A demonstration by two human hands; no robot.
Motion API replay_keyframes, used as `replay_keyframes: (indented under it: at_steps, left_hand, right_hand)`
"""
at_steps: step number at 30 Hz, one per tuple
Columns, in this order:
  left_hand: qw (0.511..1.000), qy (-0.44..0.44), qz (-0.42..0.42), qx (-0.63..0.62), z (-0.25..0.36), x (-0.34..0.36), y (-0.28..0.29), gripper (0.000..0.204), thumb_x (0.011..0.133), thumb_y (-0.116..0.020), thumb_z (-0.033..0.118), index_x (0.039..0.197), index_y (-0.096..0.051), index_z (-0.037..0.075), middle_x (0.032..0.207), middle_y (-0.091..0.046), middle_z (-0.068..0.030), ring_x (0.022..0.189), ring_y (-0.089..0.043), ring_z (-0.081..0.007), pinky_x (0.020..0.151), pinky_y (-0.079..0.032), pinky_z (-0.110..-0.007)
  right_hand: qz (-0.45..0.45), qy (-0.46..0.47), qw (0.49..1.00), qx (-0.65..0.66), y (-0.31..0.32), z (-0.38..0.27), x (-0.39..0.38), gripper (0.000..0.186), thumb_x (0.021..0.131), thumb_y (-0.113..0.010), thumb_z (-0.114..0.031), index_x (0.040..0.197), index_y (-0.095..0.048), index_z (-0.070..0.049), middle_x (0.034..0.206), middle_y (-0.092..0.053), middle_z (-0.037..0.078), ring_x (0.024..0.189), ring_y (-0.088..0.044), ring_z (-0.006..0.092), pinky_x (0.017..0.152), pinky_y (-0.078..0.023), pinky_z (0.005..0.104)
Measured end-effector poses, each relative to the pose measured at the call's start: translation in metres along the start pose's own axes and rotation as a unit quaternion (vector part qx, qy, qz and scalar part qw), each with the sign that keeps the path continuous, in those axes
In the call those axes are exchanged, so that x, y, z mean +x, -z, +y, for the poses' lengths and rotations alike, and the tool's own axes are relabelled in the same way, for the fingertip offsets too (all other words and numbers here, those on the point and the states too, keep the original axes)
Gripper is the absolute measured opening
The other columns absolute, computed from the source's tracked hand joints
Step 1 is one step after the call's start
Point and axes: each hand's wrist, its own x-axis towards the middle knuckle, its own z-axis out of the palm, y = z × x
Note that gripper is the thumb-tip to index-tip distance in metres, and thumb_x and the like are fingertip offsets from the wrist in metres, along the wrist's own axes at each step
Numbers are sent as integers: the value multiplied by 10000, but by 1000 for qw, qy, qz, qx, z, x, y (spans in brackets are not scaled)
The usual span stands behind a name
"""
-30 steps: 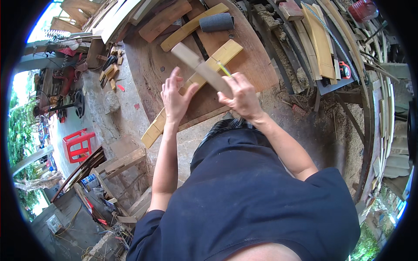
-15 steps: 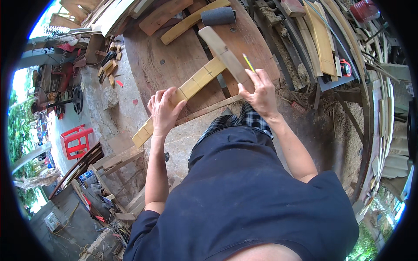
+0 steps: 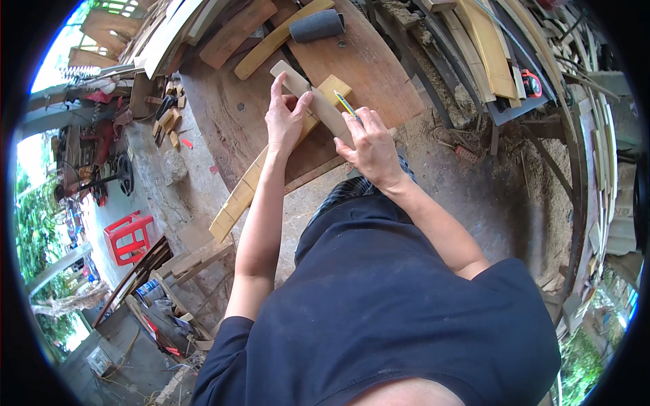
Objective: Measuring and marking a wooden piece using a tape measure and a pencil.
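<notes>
A long yellowish wooden strip (image 3: pixel 245 187) with pencil lines across it lies slantwise over the near part of the workbench. On top of it, crossing it at an angle, is a shorter pale wooden piece (image 3: pixel 321 108). My left hand (image 3: pixel 284 125) grips this short piece near its far end, with thumb and index finger at its edges. My right hand (image 3: pixel 371 147) is closed around a yellow-green pencil (image 3: pixel 347 104), its tip pointing up and away. The same hand's thumb and fingers rest at the near end of the short piece.
A dark grey cylindrical roll (image 3: pixel 317 26) and curved boards (image 3: pixel 238 31) lie on the far part of the wooden workbench (image 3: pixel 379 81). Stacked planks (image 3: pixel 484 47) and a red tape measure (image 3: pixel 531 84) are at the right. A red plastic stool (image 3: pixel 128 238) stands at the left.
My left hand has left the long strip and moved up to the short piece. The short piece has slid back along the strip, leaving the strip's far end exposed. My right hand has followed with the pencil.
</notes>
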Motion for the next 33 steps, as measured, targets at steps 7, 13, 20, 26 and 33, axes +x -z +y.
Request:
replay_keyframes:
  at_steps: [7, 13, 20, 26, 33]
  left_hand:
    - [998, 34, -9, -55, 5, 3, -4, 718, 966, -761, 218, 1563, -381, 99, 903, -704, -54, 826, -586, -90, 740, -455, -245]
    - [997, 38, 2, -64, 1, 4, -6, 742, 941, -782, 246, 1559, -398, 103, 862, -701, -47, 804, -604, -96, 750, -479, -256]
    - [995, 23, 8, -101, -2, 0, -5, 748, 930, -787, 255, 1557, -412, 97, 802, -667, -24, 747, -579, -90, 707, -476, -259]
    - [997, 22, 6, -79, 0, 1, -4, 745, 934, -782, 238, 1560, -404, 94, 801, -662, -20, 741, -571, -83, 693, -469, -252]
    - [996, 21, 0, -90, 2, 0, -4, 735, 937, -777, 223, 1557, -405, 88, 788, -652, -16, 730, -564, -84, 685, -464, -242]
  right_hand:
    - [-7, 3, 1000, -8, 5, 3, 8, 482, 802, -791, -167, 1173, -663, 114, 1124, -613, 237, 1025, -609, 355, 893, -555, 418]
    - [-26, 4, 999, -21, 10, 7, 11, 507, 804, -803, -190, 1195, -659, 99, 1156, -616, 205, 1044, -612, 321, 918, -569, 389]
    - [-33, 18, 999, -37, 8, 7, 9, 495, 802, -812, -191, 1186, -657, 80, 1164, -608, 173, 1057, -606, 295, 917, -578, 368]
    - [-32, -1, 999, 17, 9, 8, 10, 530, 797, -803, -154, 1222, -625, 109, 1104, -591, 179, 1002, -589, 328, 921, -537, 404]
    - [-42, 2, 999, 9, 16, 12, 12, 587, 826, -812, -176, 1303, -583, 78, 1135, -579, 168, 1029, -611, 289, 909, -579, 369]
